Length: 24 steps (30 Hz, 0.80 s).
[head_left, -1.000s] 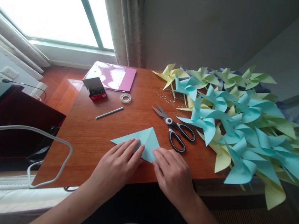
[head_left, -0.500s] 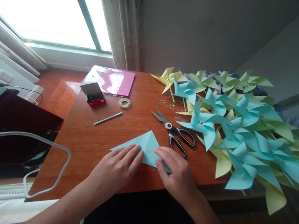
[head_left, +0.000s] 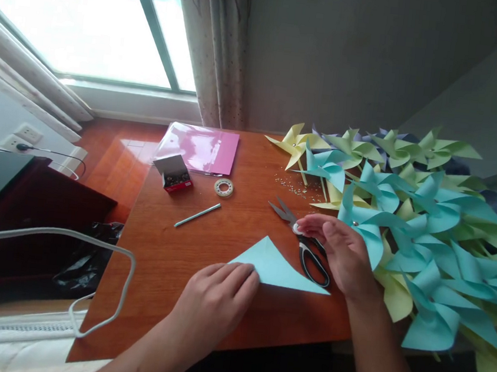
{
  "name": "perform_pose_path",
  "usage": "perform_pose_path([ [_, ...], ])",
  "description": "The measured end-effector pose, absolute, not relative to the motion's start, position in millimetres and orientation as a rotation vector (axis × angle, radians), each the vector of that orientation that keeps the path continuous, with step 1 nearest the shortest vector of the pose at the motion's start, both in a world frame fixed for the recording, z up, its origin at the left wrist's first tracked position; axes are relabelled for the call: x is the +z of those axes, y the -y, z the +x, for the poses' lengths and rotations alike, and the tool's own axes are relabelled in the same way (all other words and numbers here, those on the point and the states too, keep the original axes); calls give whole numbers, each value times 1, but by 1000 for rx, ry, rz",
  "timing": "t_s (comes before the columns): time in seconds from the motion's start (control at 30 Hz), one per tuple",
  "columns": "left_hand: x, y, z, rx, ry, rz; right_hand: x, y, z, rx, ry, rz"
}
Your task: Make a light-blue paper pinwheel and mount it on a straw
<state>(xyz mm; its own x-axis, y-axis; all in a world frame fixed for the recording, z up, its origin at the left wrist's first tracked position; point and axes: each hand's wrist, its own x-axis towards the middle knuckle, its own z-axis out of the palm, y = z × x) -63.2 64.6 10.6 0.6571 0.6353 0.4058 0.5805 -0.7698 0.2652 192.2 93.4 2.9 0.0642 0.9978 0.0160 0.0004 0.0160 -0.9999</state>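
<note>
A sheet of light blue paper [head_left: 279, 269], folded into a triangle, lies near the front of the table. My left hand [head_left: 222, 293] has its fingers closed over the left part of the paper, hiding that corner. To the right, my right hand [head_left: 341, 252] is off the paper, fingers stretched out and nothing visible in them. It covers part of the black-handled scissors [head_left: 316, 267], whose blades stand apart and point to the upper left. Whether the hand touches the scissors I cannot tell.
Several blue, yellow and green paper pinwheels [head_left: 428, 252] crowd the right side. Small beads [head_left: 295, 186] lie scattered beside them. Farther left on the table [head_left: 148, 294] are a light blue stick [head_left: 197, 215], a tape roll [head_left: 223, 188], an open box [head_left: 174, 175] and pink paper in clear wrapping [head_left: 197, 148].
My right hand has let go of the paper and moved up and right over the scissors. The left hand stays on the paper. The whole view has shifted slightly.
</note>
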Motion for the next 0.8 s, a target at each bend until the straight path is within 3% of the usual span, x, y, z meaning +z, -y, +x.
perform_pose_path([
  [0.13, 22, -75, -52, 978, -1119, 2111, -3, -87, 191, 1315, 1096, -1058],
  [0.33, 24, -87, -25, 917, -1103, 1187, -3, -82, 184, 1265, 1200, -1075],
  [0.5, 12, -85, -17, 895, -1108, 1024, -3, -76, 180, 1156, 1244, -1317],
  [0.8, 3, -85, -16, 867, -1092, 932, -6, -71, 179, 1194, 1223, -1361],
])
